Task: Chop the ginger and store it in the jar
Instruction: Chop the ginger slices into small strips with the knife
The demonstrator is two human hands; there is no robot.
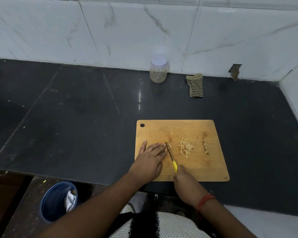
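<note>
A wooden cutting board [203, 167] lies on the dark counter. Cut ginger strips [185, 147] sit at its middle, with a small heap of ginger scraps [206, 147] to their right. My left hand [150, 159] lies flat on the board's left part, fingers straight, pressing down a ginger piece that it mostly hides; a strip [169, 145] shows just past the blade. My right hand [185, 180] grips the yellow handle of a small knife [170, 156], its blade against my left fingertips. The clear jar [158, 70] with a white lid stands shut by the wall.
A checked cloth [195, 85] lies right of the jar near the wall. A blue bin [58, 200] stands on the floor below the counter's front edge, at the lower left. Tiled walls close the back and the right side.
</note>
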